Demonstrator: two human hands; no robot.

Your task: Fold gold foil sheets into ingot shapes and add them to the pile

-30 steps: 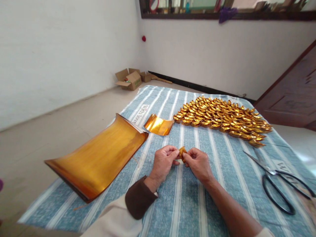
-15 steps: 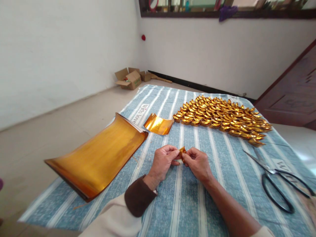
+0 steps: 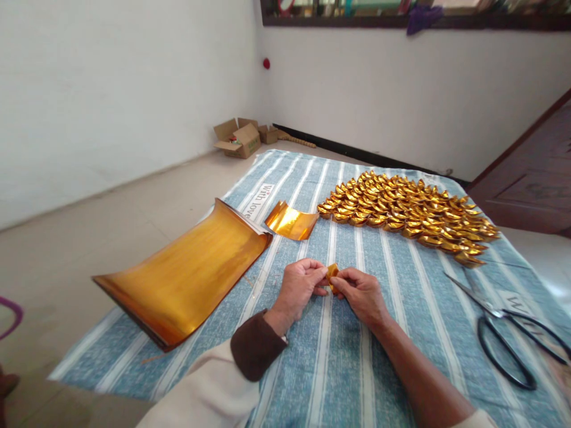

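Observation:
My left hand [image 3: 300, 286] and my right hand [image 3: 363, 295] meet over the blue striped cloth [image 3: 339, 368], both pinching one small folded gold foil piece [image 3: 331, 274] between their fingertips. Most of the piece is hidden by the fingers. A stack of large gold foil sheets [image 3: 187, 274] lies curled to the left of my hands. A smaller cut gold sheet [image 3: 291, 222] rests just beyond them. Many folded gold ingot shapes [image 3: 408, 211] lie in rows at the far right of the cloth.
Black-handled scissors [image 3: 506, 333] lie open at the right edge of the cloth. Open cardboard boxes [image 3: 238, 138] stand on the floor by the far wall. A dark wooden door [image 3: 530, 172] is at the right.
The camera view shifted slightly to the left and down. Both hands keep pinching the small gold piece in the same spot, with only small finger movement.

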